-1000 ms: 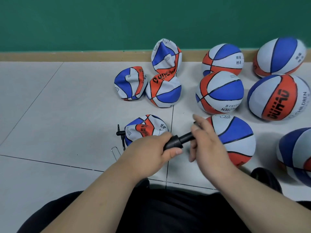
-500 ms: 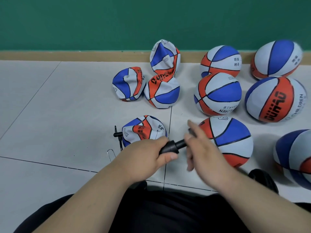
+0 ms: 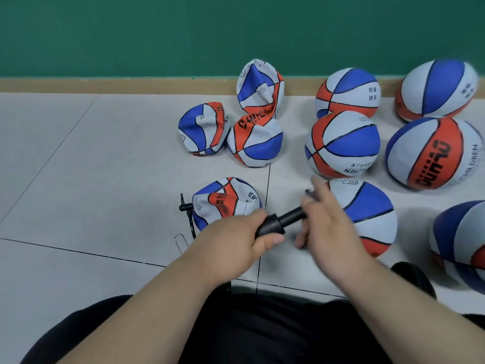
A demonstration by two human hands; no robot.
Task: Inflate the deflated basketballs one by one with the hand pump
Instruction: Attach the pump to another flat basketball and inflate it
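Note:
My left hand (image 3: 231, 243) grips the thick barrel of the black hand pump (image 3: 278, 222). My right hand (image 3: 328, 227), blurred by motion, curls its fingers round the pump's thin far end, and a dark tip shows just past them. That end points at an inflated red, white and blue basketball (image 3: 367, 214) behind my right hand. A crumpled deflated basketball (image 3: 225, 200) lies on the floor just beyond my left hand. Three more deflated basketballs (image 3: 254, 140) cluster farther back near the wall.
Several inflated basketballs (image 3: 341, 143) fill the right side up to the green wall. A small black T-shaped part (image 3: 185, 207) and a wire clip (image 3: 181, 239) lie left of the near deflated ball. Grey floor tiles (image 3: 91, 179) spread to the left. My dark-clothed legs fill the bottom.
My right hand has shifted slightly along the pump's thin end and is now blurred. My left hand keeps the same grip on the barrel.

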